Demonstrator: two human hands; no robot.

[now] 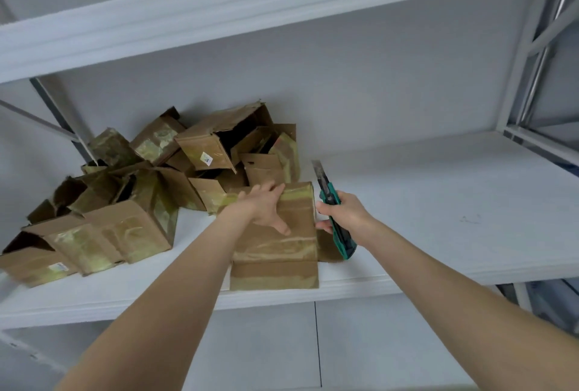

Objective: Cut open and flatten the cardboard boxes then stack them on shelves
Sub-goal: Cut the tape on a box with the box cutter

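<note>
Your left hand (pixel 266 205) lies flat on the box (pixel 279 252), palm down and fingers spread. The fingertips reach its far edge and the thumb points back toward you across the top face. The hand curls around nothing and only presses on the cardboard. Most of the box sits below that palm, running toward you to the front lip of the shelf (pixel 438 202).

Your right hand (pixel 343 213) is wrapped tight around the knife (pixel 344 242), just beside the box's right edge. The blade is out and points up and away from you, clear of the cardboard. I cannot tell whether your lower fingers touch the box's side.

The box is brown corrugated card, squared off, with wide bands of glossy, yellowish, wrinkled tape across it. A loose flap shows at its right, under the knife handle. The knife has a teal plastic body with a dark slider and a dull metal segmented blade.

Left of your left hand and beyond it sits a pile (pixel 141 177) of similar taped boxes, some gaping open, some crushed and torn, tipped at all angles. The shelf is smooth, white and matte.
</note>
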